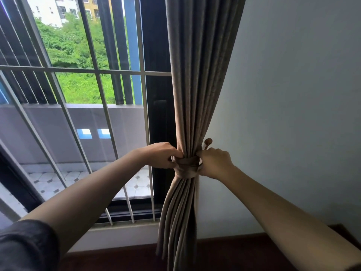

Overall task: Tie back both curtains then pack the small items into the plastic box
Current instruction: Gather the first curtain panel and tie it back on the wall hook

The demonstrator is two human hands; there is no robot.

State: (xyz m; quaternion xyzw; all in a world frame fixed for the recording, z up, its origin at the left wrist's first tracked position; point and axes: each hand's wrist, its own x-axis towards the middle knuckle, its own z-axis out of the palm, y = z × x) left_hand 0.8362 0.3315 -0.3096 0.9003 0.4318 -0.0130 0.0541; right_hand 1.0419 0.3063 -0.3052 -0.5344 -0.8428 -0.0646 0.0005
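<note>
A grey-brown curtain (197, 75) hangs gathered into tight folds at the right side of the window. A matching fabric tieback (187, 166) wraps around its waist. My left hand (162, 154) grips the tieback's left end against the folds. My right hand (215, 163) holds the tieback's right end beside a small round brown wall hook (208, 142) that sticks up just above my knuckles. Below the band the curtain fans out toward the floor. The plastic box and small items are out of sight.
White window bars (97, 71) and a dark window frame (160, 124) stand left of the curtain. A pale wall (293, 94) fills the right. Dark wooden floor (224, 255) runs along the bottom, with a balcony and greenery outside.
</note>
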